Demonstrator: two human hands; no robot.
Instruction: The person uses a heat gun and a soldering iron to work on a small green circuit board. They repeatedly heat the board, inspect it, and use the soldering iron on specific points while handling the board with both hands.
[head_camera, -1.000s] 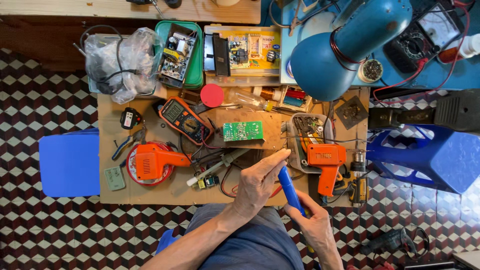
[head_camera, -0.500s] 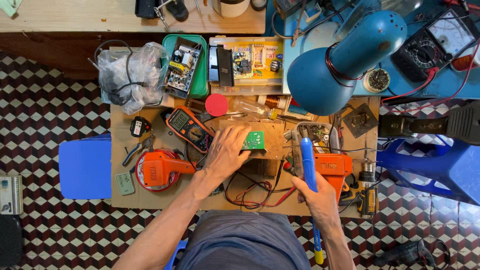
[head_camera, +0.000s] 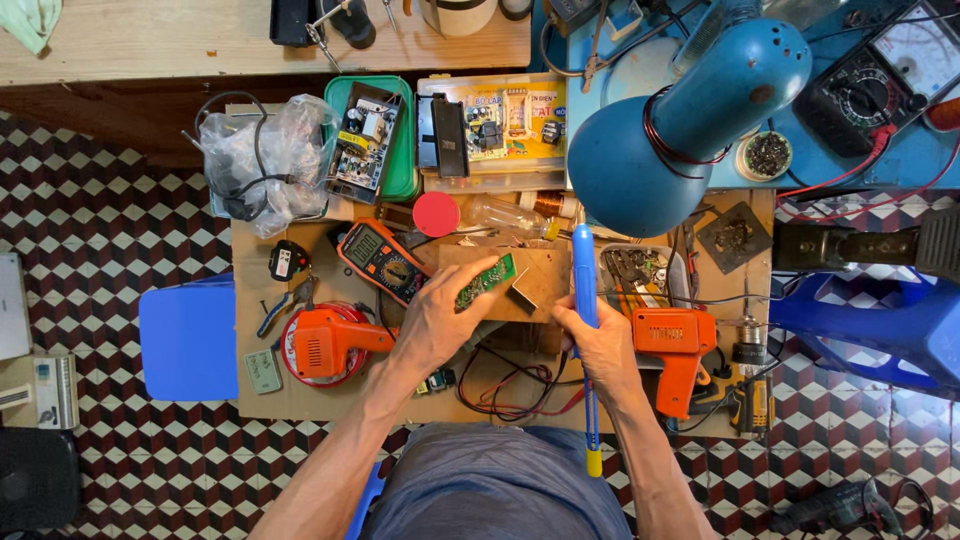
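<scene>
Now, notes running from worktop's left edge rightward. Orange reel tool (head_camera: 322, 346) lies near left edge, untouched. Orange multimeter (head_camera: 383, 261) just behind your left hand (head_camera: 432, 325). Your left fingers clamped on green circuit board (head_camera: 485, 281), board lifted and tilted over wooden block (head_camera: 530, 280) at worktop's middle. Your right hand (head_camera: 603, 345), fingers wrapped tight round blue soldering iron (head_camera: 584, 290), tip pointing toward far edge, not touching board. Judging progress: board and iron both in hand, no joint worked yet. Orange solder gun (head_camera: 676, 350) rests toward right edge.
</scene>
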